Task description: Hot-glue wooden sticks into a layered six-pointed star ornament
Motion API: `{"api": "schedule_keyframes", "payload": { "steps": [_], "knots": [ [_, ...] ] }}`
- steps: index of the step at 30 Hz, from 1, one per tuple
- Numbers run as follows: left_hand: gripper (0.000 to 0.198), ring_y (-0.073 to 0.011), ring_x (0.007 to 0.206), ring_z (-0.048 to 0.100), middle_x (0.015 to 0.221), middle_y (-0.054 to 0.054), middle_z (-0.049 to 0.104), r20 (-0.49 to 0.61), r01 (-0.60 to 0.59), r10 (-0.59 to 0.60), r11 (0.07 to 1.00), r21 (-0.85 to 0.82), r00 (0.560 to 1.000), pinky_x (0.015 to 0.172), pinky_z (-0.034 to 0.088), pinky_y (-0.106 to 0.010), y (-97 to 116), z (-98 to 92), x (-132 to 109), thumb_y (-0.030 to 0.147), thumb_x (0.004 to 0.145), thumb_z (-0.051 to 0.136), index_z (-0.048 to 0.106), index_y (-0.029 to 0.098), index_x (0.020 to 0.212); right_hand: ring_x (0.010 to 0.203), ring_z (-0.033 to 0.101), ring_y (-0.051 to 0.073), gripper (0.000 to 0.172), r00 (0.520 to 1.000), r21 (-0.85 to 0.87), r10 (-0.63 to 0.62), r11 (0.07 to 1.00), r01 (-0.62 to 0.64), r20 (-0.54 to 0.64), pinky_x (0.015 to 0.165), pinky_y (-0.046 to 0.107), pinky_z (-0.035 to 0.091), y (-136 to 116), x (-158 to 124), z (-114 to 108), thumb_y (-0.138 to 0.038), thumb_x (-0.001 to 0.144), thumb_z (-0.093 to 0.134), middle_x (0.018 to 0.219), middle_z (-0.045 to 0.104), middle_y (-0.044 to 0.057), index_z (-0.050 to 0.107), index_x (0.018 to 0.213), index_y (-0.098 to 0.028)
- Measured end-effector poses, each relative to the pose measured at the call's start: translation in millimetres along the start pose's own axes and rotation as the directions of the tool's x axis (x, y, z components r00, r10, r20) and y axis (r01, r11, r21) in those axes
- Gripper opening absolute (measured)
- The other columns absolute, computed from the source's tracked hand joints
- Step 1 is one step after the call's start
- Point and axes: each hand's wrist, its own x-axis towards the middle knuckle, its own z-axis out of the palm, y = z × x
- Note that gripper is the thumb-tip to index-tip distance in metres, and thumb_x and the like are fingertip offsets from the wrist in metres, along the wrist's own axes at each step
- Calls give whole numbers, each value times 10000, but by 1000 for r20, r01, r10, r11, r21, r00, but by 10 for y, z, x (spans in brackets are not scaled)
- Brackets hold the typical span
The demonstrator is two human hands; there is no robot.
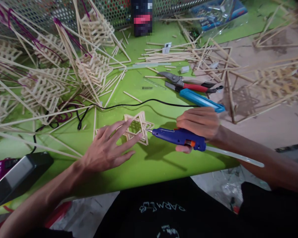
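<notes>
My right hand [198, 123] is closed round a blue glue gun [178, 136], whose tip points left at a small frame of thin wooden sticks [139, 127] on the green table [149, 165]. A clear glue stick [235, 156] juts from the gun's back. My left hand [109, 148] lies with fingers spread, its fingertips resting on the left side of the stick frame.
Several finished stick structures [89, 69] with long spikes crowd the left and back. Loose sticks [164, 54] lie at the back. Red-handled cutters [191, 84] and a blue tool [201, 100] lie to the right. A black cord [139, 104] crosses the table. A grey and purple device [12, 177] sits at the near left.
</notes>
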Motion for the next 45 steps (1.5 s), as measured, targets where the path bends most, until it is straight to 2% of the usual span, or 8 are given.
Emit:
{"api": "schedule_keyframes", "payload": {
  "steps": [14, 20, 28, 34, 45],
  "knots": [
    [603, -354, 1363, 513, 1566, -201, 437, 13, 5, -4, 999, -36, 1000, 888, 502, -480, -9, 1, -7, 413, 921, 680, 479, 321, 1482, 586, 636, 180, 559, 1000, 2, 8, 1000, -8, 0, 518, 334, 518, -6, 12, 27, -710, 930, 444, 656, 655, 45, 590, 763, -197],
    [621, -363, 1361, 507, 1586, -200, 406, 21, 6, -5, 999, -43, 1000, 899, 497, -480, -15, 10, -20, 420, 923, 679, 461, 326, 1496, 575, 629, 176, 497, 1000, -3, 14, 1000, -14, 6, 521, 329, 516, 3, 3, 33, -682, 869, 581, 652, 656, 34, 591, 757, -197],
    [628, -365, 1355, 509, 1580, -202, 413, 46, 14, -12, 999, -48, 999, 902, 504, -498, -12, -14, -3, 400, 929, 671, 439, 331, 1508, 566, 642, 191, 571, 1000, 15, -11, 1000, 11, -4, 494, 346, 509, 17, 25, 33, -738, 865, 534, 641, 648, 49, 605, 756, -182],
    [629, -363, 1349, 508, 1582, -194, 409, 58, 13, -10, 999, -49, 998, 908, 517, -496, -12, -28, 4, 393, 933, 664, 424, 325, 1511, 582, 651, 186, 520, 1000, 7, -12, 1000, 12, 29, 508, 340, 517, 26, 28, 13, -682, 868, 601, 646, 655, 49, 609, 741, -177],
    [620, -369, 1346, 515, 1576, -209, 413, 48, 4, -3, 999, -35, 999, 900, 503, -488, -8, -17, -2, 400, 927, 670, 450, 320, 1500, 558, 609, 172, 558, 1000, -13, 0, 1000, 0, 15, 506, 335, 503, 12, 28, 31, -731, 889, 508, 648, 649, 40, 595, 768, -193]
  ]
}}
